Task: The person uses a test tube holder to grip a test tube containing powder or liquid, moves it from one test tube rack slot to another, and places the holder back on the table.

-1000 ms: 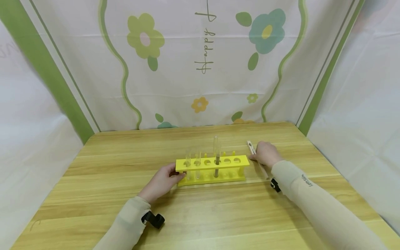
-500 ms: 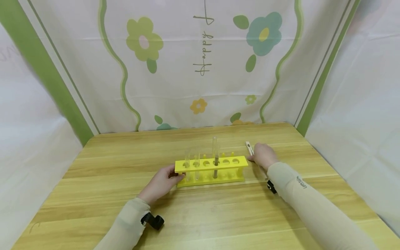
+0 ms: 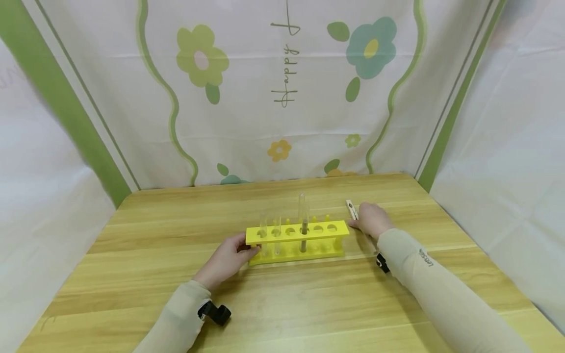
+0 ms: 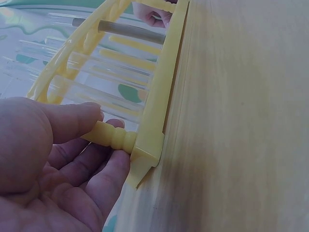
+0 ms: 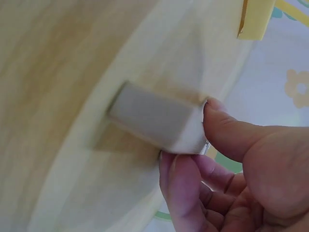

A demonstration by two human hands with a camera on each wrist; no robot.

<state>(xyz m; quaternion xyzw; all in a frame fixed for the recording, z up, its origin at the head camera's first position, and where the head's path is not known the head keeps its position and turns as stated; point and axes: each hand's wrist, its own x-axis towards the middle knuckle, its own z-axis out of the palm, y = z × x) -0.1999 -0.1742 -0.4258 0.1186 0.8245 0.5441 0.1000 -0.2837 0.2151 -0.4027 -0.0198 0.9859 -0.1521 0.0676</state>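
A yellow test tube rack (image 3: pixel 311 231) stands on the table in the head view. My left hand (image 3: pixel 225 257) grips its left end; the left wrist view shows thumb and fingers pinching the turned end post (image 4: pixel 111 135). Two clear test tubes (image 3: pixel 276 228) occupy the left holes. Farther right, a tube with dark contents (image 3: pixel 303 242) sits in the rack, and a clear tube (image 3: pixel 302 202) rises behind it. Right of the rack, my right hand (image 3: pixel 372 219) pinches a wooden test tube clamp (image 3: pixel 351 210). Its near end, a pale block (image 5: pixel 154 116) in the right wrist view, is blurred.
The wood-grain table (image 3: pixel 291 309) extends around the rack and both hands. Behind it hangs a white curtain (image 3: pixel 247 108) with printed flowers, and more white cloth (image 3: pixel 507 171) borders the right side. Short yellow pegs (image 3: pixel 327 217) stick up behind the rack's top.
The whole head view has shifted slightly. My right forearm has moved a little left, hiding more of the clamp's near end. Both hands keep their holds, and the rack stays put.
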